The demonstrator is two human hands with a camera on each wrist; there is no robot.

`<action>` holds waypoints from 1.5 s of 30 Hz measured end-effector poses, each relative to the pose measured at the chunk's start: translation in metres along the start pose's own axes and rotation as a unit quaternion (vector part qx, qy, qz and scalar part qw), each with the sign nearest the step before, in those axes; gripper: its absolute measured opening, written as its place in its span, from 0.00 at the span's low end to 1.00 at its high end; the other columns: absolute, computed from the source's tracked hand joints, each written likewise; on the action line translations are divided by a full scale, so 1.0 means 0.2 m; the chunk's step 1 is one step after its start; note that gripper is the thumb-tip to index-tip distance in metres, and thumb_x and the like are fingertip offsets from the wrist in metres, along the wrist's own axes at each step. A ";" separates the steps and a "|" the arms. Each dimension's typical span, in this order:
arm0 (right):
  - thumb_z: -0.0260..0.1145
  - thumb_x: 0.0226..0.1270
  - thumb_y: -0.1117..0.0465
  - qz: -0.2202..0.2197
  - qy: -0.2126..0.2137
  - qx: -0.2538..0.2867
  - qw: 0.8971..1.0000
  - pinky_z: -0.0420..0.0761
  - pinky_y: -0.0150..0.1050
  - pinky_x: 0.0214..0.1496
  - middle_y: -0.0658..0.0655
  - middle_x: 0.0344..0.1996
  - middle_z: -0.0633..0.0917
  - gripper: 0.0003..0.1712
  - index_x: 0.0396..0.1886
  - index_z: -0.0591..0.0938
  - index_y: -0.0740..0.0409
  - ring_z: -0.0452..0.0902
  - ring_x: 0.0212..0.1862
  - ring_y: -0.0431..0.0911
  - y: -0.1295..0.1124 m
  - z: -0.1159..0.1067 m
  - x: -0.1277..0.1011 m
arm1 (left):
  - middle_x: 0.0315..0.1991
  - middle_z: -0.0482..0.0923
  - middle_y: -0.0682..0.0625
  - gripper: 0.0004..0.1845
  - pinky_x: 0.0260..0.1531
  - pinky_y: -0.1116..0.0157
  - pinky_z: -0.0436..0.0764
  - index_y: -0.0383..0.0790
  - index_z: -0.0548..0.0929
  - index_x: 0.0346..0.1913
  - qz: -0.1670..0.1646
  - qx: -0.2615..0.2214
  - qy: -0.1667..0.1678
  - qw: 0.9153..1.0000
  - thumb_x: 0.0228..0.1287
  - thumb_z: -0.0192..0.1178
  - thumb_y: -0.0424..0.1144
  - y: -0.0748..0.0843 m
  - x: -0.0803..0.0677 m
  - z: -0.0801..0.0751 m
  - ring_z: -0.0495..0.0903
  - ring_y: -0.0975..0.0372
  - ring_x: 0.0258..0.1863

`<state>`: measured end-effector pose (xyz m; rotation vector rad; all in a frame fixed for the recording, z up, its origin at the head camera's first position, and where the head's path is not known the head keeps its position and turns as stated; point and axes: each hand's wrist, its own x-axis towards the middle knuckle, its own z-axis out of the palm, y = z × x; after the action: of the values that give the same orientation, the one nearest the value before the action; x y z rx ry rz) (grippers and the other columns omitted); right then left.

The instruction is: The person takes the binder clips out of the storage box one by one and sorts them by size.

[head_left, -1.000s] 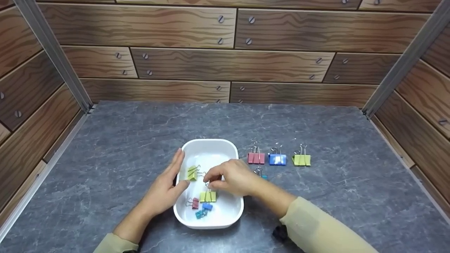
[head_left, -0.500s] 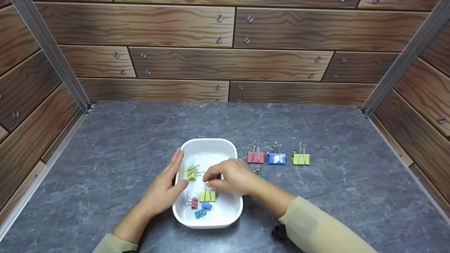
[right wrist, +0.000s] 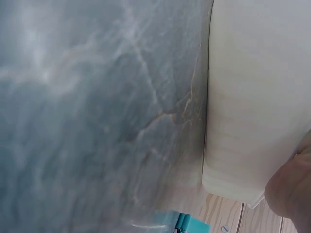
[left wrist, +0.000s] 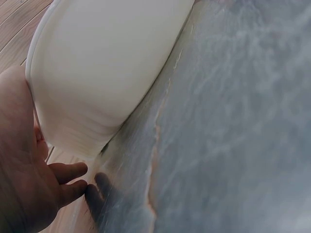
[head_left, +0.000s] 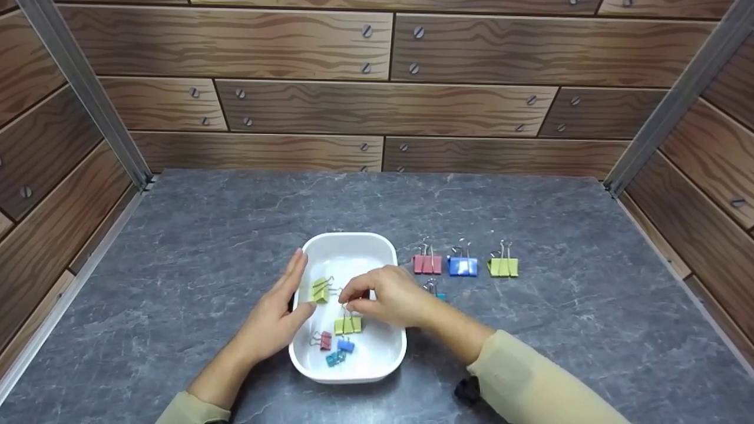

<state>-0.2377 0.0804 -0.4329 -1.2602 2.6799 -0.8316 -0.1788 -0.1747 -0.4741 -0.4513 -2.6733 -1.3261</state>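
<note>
One white plastic tray [head_left: 383,347] stood in the lower middle of the frame, the left hand [head_left: 274,321] laid along its left side with fingers extended, probably to steady it. Inside, the right hand [head_left: 386,297] pinched a lime-green metal binder clip [head_left: 348,325] by its wire handles, presumably for an easy hold. Right of centre, a red metal clip [head_left: 427,265], a blue metal clip [head_left: 463,267] and a yellow-green metal clip [head_left: 503,268] sat in a row, perhaps sorted by colour.
</note>
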 end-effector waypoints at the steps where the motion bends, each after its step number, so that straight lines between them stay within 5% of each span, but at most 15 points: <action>1: 0.73 0.71 0.55 -0.002 0.002 0.006 1.000 0.73 0.35 0.37 0.35 0.38 0.91 0.06 0.43 0.94 0.44 0.77 0.32 0.33 0.00 0.00 0.00 | 0.87 0.45 0.50 0.44 0.78 0.45 0.57 0.46 0.52 0.87 0.001 0.001 0.000 1.000 0.73 0.59 0.39 0.00 0.00 0.00 0.52 0.50 0.83; 11: 0.73 0.72 0.58 0.000 0.033 0.106 0.994 0.76 0.32 0.38 0.37 0.35 0.90 0.07 0.45 0.94 0.49 0.77 0.34 0.33 0.01 0.00 -0.01 | 0.87 0.46 0.49 0.44 0.79 0.45 0.56 0.45 0.52 0.87 -0.005 -0.005 -0.002 1.000 0.73 0.59 0.39 0.00 -0.01 0.00 0.51 0.51 0.83; 19: 0.72 0.73 0.62 0.006 0.051 0.240 0.969 0.80 0.34 0.41 0.47 0.35 0.91 0.09 0.47 0.92 0.62 0.80 0.36 0.38 0.02 -0.03 0.00 | 0.87 0.45 0.49 0.44 0.79 0.45 0.55 0.44 0.52 0.87 -0.009 -0.009 -0.006 1.000 0.72 0.59 0.38 0.00 0.00 0.00 0.51 0.50 0.83; 24: 0.72 0.73 0.63 0.010 0.063 0.286 0.956 0.86 0.35 0.45 0.49 0.37 0.91 0.08 0.47 0.92 0.60 0.83 0.38 0.40 -0.01 -0.09 -0.01 | 0.87 0.44 0.52 0.44 0.79 0.44 0.55 0.44 0.52 0.87 -0.010 -0.007 -0.007 1.000 0.73 0.58 0.38 0.01 0.00 0.00 0.50 0.50 0.83; 34: 0.69 0.75 0.65 0.007 0.088 0.313 0.946 0.88 0.43 0.46 0.57 0.41 0.91 0.10 0.50 0.90 0.65 0.87 0.41 0.47 -0.02 -0.28 -0.08 | 0.87 0.44 0.52 0.43 0.79 0.45 0.56 0.43 0.52 0.86 -0.002 -0.005 -0.004 1.000 0.73 0.58 0.38 0.01 0.00 0.01 0.50 0.51 0.83; 45: 0.70 0.73 0.67 0.042 0.130 0.300 0.944 0.86 0.32 0.38 0.61 0.39 0.91 0.10 0.49 0.89 0.68 0.86 0.37 0.42 0.14 -0.44 -0.24 | 0.87 0.45 0.50 0.43 0.79 0.45 0.56 0.43 0.52 0.86 -0.003 -0.005 -0.002 1.000 0.74 0.58 0.39 0.00 0.00 0.00 0.51 0.50 0.83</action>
<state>-0.2486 0.1687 -0.3804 -0.9272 2.3208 -1.7272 -0.1785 -0.1744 -0.4742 -0.4480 -2.6750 -1.3423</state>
